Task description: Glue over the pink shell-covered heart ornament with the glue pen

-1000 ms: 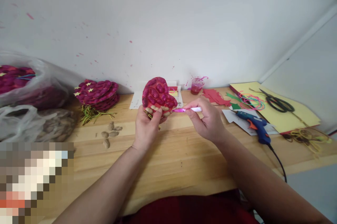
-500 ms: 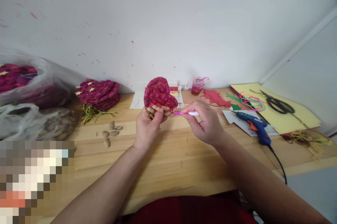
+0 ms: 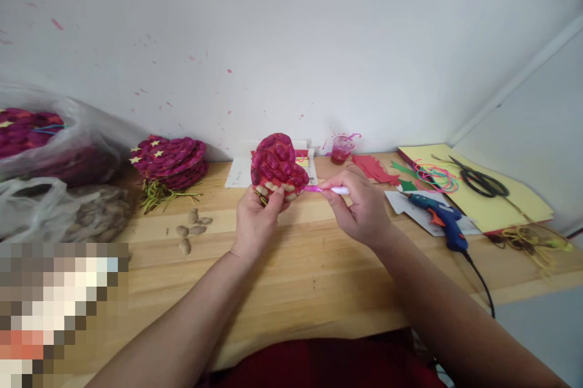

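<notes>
My left hand grips the lower edge of a peanut-covered craft piece, thumb on its front. Most of its peanuts are wet with magenta paint; those along the bottom are still plain tan. Between the fingertips of my right hand is a paintbrush with a white handle. Its magenta-stained tip lies at the right edge of the craft piece; whether it touches cannot be made out. Behind my right hand stands a clear cup of magenta paint.
At left are a stack of painted peanut pieces, loose peanuts and plastic bags. To the right lie red paper cutouts, a blue glue gun with its cord, black scissors, coloured string and yellow paper.
My right hand and the paintbrush have shifted slightly right and up. The craft piece, still in my left hand, has moved a touch to the right.
</notes>
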A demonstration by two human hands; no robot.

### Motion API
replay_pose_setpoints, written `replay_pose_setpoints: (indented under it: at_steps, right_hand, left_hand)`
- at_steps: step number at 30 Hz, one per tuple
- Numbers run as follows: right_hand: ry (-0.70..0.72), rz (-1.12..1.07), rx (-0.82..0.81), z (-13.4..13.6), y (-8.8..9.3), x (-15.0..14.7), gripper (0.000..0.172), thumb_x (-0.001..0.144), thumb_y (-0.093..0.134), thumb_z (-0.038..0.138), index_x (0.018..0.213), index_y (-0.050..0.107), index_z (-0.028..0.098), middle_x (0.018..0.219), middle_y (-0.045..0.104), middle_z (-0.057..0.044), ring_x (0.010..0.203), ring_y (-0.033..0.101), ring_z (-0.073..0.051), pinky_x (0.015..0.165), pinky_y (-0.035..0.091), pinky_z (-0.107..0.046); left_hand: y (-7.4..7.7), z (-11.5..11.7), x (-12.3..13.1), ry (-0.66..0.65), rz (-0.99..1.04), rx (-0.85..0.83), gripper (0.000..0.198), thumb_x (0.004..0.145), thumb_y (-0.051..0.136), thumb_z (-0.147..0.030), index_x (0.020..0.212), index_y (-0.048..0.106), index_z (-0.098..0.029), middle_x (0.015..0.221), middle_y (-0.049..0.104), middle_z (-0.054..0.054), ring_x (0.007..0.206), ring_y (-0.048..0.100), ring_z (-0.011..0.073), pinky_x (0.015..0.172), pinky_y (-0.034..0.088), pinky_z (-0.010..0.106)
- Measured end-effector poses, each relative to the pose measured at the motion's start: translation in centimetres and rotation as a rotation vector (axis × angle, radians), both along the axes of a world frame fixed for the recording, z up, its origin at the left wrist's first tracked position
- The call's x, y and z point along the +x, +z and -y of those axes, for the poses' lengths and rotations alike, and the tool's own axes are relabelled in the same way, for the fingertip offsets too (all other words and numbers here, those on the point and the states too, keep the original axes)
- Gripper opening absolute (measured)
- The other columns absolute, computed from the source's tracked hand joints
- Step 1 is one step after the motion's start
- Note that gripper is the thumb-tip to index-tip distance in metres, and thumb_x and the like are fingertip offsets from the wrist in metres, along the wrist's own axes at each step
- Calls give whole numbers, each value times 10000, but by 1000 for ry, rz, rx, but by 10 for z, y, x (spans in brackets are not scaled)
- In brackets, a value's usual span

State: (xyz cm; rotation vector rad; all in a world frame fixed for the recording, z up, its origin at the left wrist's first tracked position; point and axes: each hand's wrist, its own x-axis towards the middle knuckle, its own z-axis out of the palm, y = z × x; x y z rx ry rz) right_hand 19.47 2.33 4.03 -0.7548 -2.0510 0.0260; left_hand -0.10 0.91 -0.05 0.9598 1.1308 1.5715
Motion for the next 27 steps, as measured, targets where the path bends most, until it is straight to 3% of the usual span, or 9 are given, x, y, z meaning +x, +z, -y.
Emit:
replay_pose_setpoints:
  at_steps: [7, 11, 16, 21, 27]
  right_hand:
    - [36, 16, -32, 0, 0, 2, 72, 951, 585, 178, 953, 629, 235, 848, 710, -30, 799, 617, -202, 738, 471, -370]
    - [-45, -25, -1, -1, 1, 2, 57, 942, 593, 182, 930, 629, 225, 834, 691, -45, 820, 597, -216, 748, 459, -383]
    - [-15, -47, -51, -1, 0, 2, 57, 952, 587, 201, 933, 634, 225, 842, 697, -39, 802, 612, -202, 725, 464, -367]
    - [-91, -116, -22, -3, -1, 4, 41, 941, 601, 212, 936, 639, 227, 863, 697, -51, 832, 618, -217, 748, 470, -385]
    - [-32, -48, -50, -3, -1, 2, 59, 948, 590, 200, 927, 641, 223, 844, 695, -46, 826, 609, -212, 751, 467, -386]
  left_hand:
    - [1, 0, 0, 6, 4, -8, 420, 747, 833, -451, 983, 661, -149, 997, 755, 87, 855, 735, 189, 796, 626, 346]
    - [1, -1, -1, 11, 25, -12, 426, 735, 842, -436, 988, 655, -149, 1010, 751, 83, 859, 732, 185, 788, 628, 337]
    - [2, -1, -1, 6, 33, -11, 423, 744, 834, -436, 1000, 662, -147, 1015, 752, 87, 869, 735, 186, 799, 626, 331]
    - [2, -1, 0, 14, 56, -20, 445, 728, 844, -435, 1020, 660, -154, 1040, 756, 88, 888, 741, 198, 793, 627, 334]
    - [0, -2, -1, 9, 53, -18, 439, 734, 841, -436, 1014, 663, -148, 1035, 758, 90, 881, 738, 187, 807, 625, 332]
